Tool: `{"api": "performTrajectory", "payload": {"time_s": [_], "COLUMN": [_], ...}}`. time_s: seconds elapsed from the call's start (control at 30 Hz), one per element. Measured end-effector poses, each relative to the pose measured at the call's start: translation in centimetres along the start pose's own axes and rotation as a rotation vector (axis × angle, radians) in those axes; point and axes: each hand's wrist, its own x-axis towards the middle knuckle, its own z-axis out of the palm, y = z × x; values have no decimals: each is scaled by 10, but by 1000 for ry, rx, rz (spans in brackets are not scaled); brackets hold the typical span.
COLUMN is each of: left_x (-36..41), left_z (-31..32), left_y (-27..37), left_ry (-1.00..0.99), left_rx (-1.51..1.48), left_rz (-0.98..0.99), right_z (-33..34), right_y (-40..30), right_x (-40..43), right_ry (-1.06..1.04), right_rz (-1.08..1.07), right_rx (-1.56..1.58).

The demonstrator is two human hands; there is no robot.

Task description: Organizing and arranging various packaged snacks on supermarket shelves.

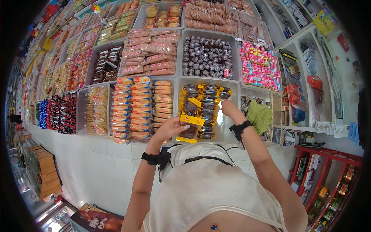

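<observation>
My left hand (170, 127) grips a flat dark-brown snack in a clear packet with yellow ends (189, 129), over the front left of a clear plastic bin (229, 139). Rows of similar dark packets (208, 110) stand in this bin, and another packet (191, 108) lies tilted on top of them. My right hand (229, 108) is at the right side of the same bin, its fingers bent just below a dark packet (225, 95); whether it touches or holds that packet is hidden. The bin's right part shows its bare bottom.
Left are bins of wrapped biscuits (141, 108). Behind stand bins of dark wrapped balls (206, 58) and pink-wrapped sweets (259, 66). A green cloth or bag (258, 116) lies in the bin at right. A red shelf rack (324, 153) stands at the lower right.
</observation>
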Motion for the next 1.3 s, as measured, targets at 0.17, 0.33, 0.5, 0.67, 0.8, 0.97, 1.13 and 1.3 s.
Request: {"api": "performTrajectory", "payload": {"time_s": [0.17, 0.33, 0.5, 0.67, 0.8, 0.97, 1.13, 1.3], "left_x": [13, 46, 72, 90, 99, 110, 113, 125], "left_z": [15, 25, 6, -4, 2, 5, 1, 3], "left_y": [14, -6, 2, -15, -22, -24, -38, -35], "left_ry": [129, -21, 211, 456, 404, 390, 353, 351], "left_rx": [92, -3, 688, 1066, 1280, 1251, 1273, 1296], "left_rz": [-153, 131, 115, 165, -43, -187, -173, -216], "right_z": [-53, -49, -81, -18, 8, 24, 33, 32], "right_y": [-59, -73, -28, 6, 3, 16, 11, 13], "right_x": [-59, -76, -72, -8, 16, 36, 35, 38], "right_ry": [-150, 33, 513, 348, 295, 296, 379, 458], "right_rz": [-71, -97, 3, 181, 186, 143, 134, 178], "right_rx": [1429, 1165, 191, -74, -99, -144, -125, -51]}}
